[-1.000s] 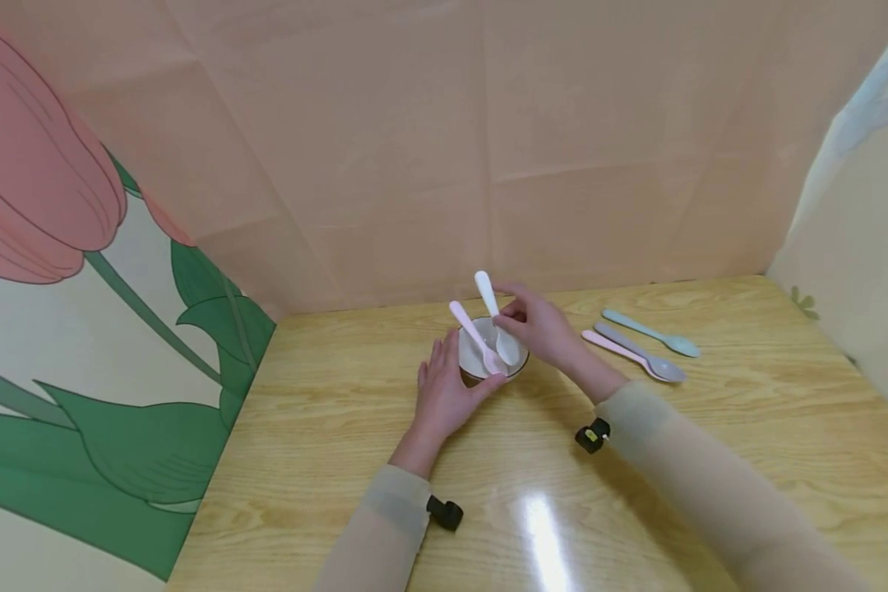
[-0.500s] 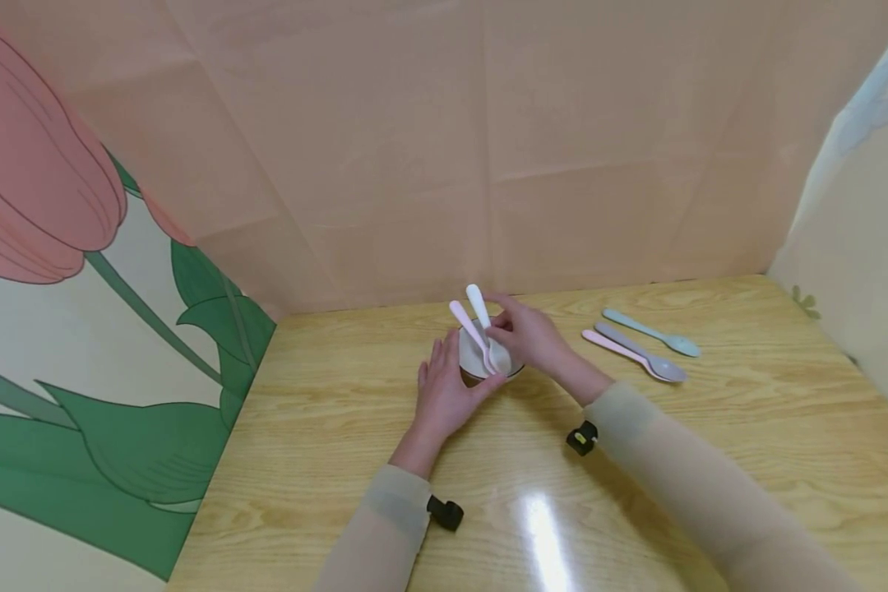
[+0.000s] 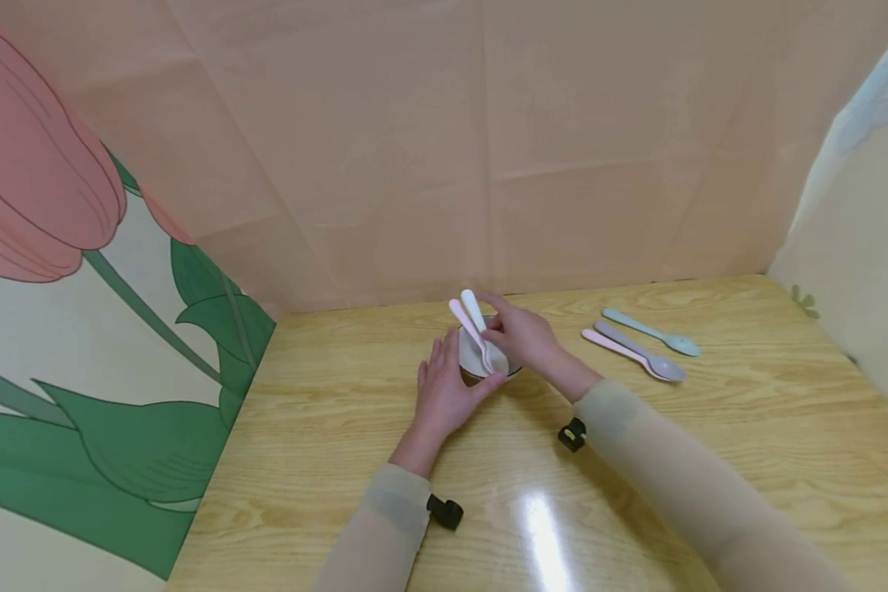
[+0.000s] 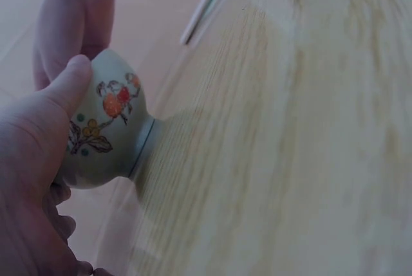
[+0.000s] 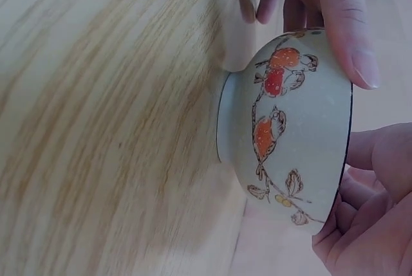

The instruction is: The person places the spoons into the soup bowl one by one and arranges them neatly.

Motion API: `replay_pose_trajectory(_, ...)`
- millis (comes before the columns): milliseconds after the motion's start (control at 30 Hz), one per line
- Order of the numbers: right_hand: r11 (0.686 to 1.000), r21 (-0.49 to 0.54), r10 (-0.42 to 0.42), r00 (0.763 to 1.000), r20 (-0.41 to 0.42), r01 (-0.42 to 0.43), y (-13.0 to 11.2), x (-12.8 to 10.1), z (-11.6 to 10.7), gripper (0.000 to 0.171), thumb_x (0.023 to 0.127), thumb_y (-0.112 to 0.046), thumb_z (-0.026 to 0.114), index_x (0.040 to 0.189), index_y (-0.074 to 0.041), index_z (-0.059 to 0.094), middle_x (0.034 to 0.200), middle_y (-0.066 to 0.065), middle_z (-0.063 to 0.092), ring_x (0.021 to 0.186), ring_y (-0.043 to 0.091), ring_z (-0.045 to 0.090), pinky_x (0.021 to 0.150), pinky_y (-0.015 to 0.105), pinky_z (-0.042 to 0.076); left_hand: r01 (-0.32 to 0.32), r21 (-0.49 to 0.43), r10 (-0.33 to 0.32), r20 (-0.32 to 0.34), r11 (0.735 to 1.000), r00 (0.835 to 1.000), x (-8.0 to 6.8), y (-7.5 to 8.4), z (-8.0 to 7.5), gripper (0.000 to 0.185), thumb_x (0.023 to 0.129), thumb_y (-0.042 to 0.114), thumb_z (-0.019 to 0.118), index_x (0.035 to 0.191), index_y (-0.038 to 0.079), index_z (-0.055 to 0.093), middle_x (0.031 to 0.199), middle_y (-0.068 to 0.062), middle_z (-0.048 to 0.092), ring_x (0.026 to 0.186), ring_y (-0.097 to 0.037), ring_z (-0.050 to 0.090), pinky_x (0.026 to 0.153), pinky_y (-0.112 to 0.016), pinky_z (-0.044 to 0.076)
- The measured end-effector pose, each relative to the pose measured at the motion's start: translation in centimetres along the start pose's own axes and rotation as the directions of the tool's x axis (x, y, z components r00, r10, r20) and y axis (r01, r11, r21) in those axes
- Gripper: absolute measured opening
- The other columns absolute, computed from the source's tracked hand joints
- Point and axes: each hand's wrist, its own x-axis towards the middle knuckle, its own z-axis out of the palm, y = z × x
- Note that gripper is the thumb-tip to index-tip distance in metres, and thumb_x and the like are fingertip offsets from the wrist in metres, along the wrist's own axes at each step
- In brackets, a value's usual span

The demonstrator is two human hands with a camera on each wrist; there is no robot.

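Left edge: the tulip-print wall [image 3: 81,329] meets the desk [image 3: 326,460] along its left side; bare wood lies between that wall and the left hand.
Left hand [image 3: 444,395]: rests on the desk with the thumb pressed to the near side of the bowl [image 3: 481,362]; the other fingers lie straight and relaxed along the bowl's left side.
Bowl: stands upright at desk centre, toward the far edge, near the pink back wall [image 3: 488,164].
Spoons in bowl: 2, a pink spoon [image 3: 464,322] and a white spoon [image 3: 475,312], side by side with their heads down in the bowl and their handles tilted up toward the far left.
Right hand [image 3: 521,337]: fingers curled over the far right of the bowl and pinching the white spoon near its lower part.
Right side: 3 loose spoons [image 3: 640,345] lie flat, well apart from the bowl, long axes running from far left to near right, heads to the right; bare wood spreads near and right of them up to the right wall [image 3: 858,230].
Wrist views only: the left wrist view shows the painted fruit and leaves on the bowl's [image 4: 106,128] outer side, its foot ring on the desk, and the thumb on its rim; the right wrist view shows the same painted pattern [image 5: 283,128] and a dark rim line.
Head view only: the spoons and the open desk.
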Motion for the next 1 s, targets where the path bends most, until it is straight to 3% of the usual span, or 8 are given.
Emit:
replay_pose_trajectory(233,0.998,-0.063,0.008,1.0,0.012,-0.007,-0.25,0.17,0.25,0.072,0.105,-0.013,0.077,0.169,-0.014,0.043,0.118,0.011,0.082,0.102,0.031,0.079,0.086,0.052,0.06,-0.002,-0.009,0.002,-0.004,1.0,1.0,-0.04,-0.04,0.03,0.119,0.094,0.079,0.07,0.179,0.02,0.012,0.182,-0.005,0.023,0.169,-0.035,0.013,0.129,-0.071,0.014)
replay_pose_trajectory(500,0.99,-0.136,-0.027,1.0,-0.001,0.026,-0.4,-0.05,0.29,0.068,0.105,-0.011,0.077,0.166,-0.01,0.047,0.116,0.011,0.082,0.096,0.029,0.079,0.079,0.05,0.06,-0.012,0.004,0.012,-0.01,1.0,1.0,-0.06,-0.03,0.06,0.117,0.095,0.08,0.068,0.179,0.021,0.011,0.183,-0.006,0.023,0.169,-0.035,0.014,0.128,-0.072,0.016)
replay_pose_trajectory(1000,0.995,-0.094,-0.018,1.0,0.017,0.019,-0.23,-0.17,0.34,0.064,0.106,-0.01,0.074,0.165,-0.011,0.049,0.124,0.011,0.081,0.112,0.033,0.078,0.092,0.055,0.059,-0.014,0.004,0.014,-0.005,1.0,1.0,-0.04,-0.11,0.04,0.117,0.096,0.078,0.069,0.179,0.017,0.012,0.183,-0.009,0.023,0.169,-0.035,0.013,0.129,-0.072,0.015)
